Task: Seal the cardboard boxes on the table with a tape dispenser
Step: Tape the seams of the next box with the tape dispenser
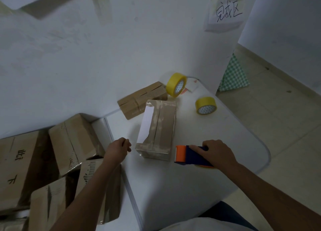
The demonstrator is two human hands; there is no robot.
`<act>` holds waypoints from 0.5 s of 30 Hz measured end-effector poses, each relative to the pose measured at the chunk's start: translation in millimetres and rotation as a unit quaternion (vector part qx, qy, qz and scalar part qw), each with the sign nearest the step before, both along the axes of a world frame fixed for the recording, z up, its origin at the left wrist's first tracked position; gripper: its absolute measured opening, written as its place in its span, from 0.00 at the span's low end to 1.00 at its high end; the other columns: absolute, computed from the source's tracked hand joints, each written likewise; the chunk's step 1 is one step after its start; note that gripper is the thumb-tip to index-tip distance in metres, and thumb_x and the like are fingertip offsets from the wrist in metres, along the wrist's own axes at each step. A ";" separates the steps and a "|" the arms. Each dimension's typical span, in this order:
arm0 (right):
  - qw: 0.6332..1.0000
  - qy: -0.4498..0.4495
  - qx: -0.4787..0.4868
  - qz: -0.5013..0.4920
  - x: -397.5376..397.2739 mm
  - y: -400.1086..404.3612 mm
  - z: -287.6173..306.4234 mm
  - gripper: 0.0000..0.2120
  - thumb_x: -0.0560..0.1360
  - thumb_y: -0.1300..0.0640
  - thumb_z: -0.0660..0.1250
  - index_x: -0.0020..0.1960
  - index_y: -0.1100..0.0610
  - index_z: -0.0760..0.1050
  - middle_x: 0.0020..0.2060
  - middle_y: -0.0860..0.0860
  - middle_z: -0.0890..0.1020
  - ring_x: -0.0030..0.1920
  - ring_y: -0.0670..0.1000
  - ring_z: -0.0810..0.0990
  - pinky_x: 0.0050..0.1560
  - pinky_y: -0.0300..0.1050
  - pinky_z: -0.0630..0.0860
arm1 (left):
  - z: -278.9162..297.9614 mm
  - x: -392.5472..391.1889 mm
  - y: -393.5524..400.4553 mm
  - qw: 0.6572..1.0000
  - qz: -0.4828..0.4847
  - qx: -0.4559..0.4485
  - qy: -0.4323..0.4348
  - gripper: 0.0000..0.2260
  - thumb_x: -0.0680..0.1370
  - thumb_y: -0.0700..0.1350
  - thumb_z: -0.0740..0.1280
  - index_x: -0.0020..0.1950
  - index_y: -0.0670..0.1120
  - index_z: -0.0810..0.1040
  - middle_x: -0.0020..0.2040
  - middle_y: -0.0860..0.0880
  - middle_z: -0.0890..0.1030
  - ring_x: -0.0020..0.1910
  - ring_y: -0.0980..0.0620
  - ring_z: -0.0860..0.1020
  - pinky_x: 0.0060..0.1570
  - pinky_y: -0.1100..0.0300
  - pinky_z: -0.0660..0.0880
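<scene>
right now my right hand grips the blue and orange tape dispenser, which sits on the white surface just beside the near end of the cardboard box. my left hand hovers near the box's other side, fingers curled and holding nothing. a second box and two yellow tape rolls lie behind.
</scene>
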State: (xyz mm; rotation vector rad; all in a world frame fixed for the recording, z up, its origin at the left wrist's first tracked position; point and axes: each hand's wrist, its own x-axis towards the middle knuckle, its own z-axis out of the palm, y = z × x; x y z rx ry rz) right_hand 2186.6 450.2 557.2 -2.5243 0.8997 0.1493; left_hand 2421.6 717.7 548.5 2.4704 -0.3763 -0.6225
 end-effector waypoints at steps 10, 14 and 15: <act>1.000 0.004 -0.024 0.010 -0.1 2.2 3.2 0.30 0.72 0.28 0.56 0.28 0.53 0.63 0.24 0.50 0.70 0.25 0.47 0.71 0.27 0.40 0.63 | 17.1 -0.7 -17.4 0.965 -0.126 0.209 -0.096 0.06 0.82 0.40 0.61 0.57 0.40 0.72 0.57 0.41 0.81 0.52 0.44 0.81 0.48 0.55 0.74; 1.000 -0.002 -0.023 0.005 2.0 4.3 1.6 0.30 0.72 0.27 0.55 0.28 0.52 0.65 0.25 0.49 0.71 0.26 0.47 0.72 0.28 0.39 0.64 | 19.7 -17.1 -35.8 0.936 -0.192 -0.022 -0.295 0.19 0.84 0.44 0.58 0.74 0.40 0.68 0.73 0.39 0.71 0.70 0.42 0.72 0.69 0.48 0.69; 1.000 0.001 -0.021 0.005 2.6 4.4 1.8 0.30 0.72 0.27 0.55 0.28 0.52 0.65 0.25 0.49 0.72 0.26 0.47 0.73 0.28 0.39 0.65 | 20.4 -23.8 -46.0 0.903 -0.266 -0.055 -0.332 0.21 0.82 0.43 0.61 0.75 0.41 0.67 0.73 0.40 0.70 0.71 0.43 0.71 0.70 0.47 0.68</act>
